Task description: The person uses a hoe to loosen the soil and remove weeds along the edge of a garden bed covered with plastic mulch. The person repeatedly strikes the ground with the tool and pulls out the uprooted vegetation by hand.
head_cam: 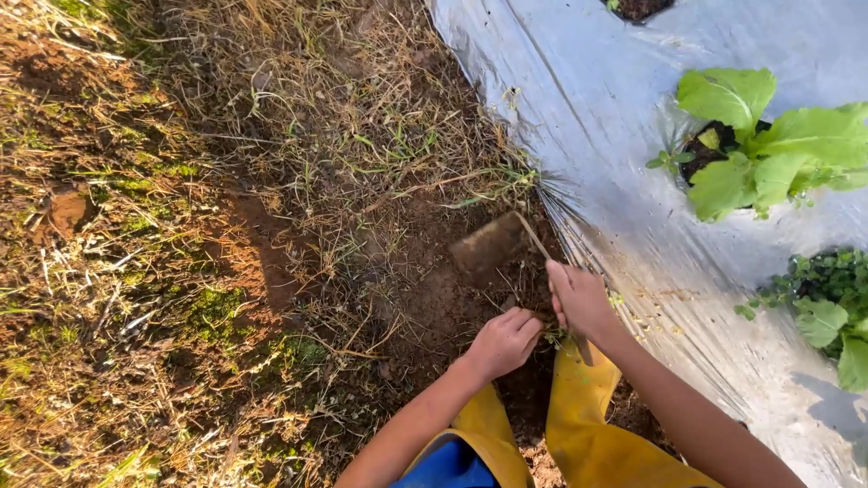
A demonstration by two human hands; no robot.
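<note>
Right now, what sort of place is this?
Most likely an outdoor vegetable plot or small farm. A raised bed is covered in silver plastic mulch, with leafy green plants growing through holes in it. Beside it lies bare soil and dry grass, where both hands work with a small hoe blade.

The flat, soil-caked metal hoe blade (489, 246) has its handle mostly lost behind the right hand (580, 300). The left hand (503, 342) curls over something in the dirt, can't tell what. The broad-leafed green seedling (768, 145) runs off the right edge (same with the small-leafed dark green plant (832, 303) below it).
</note>
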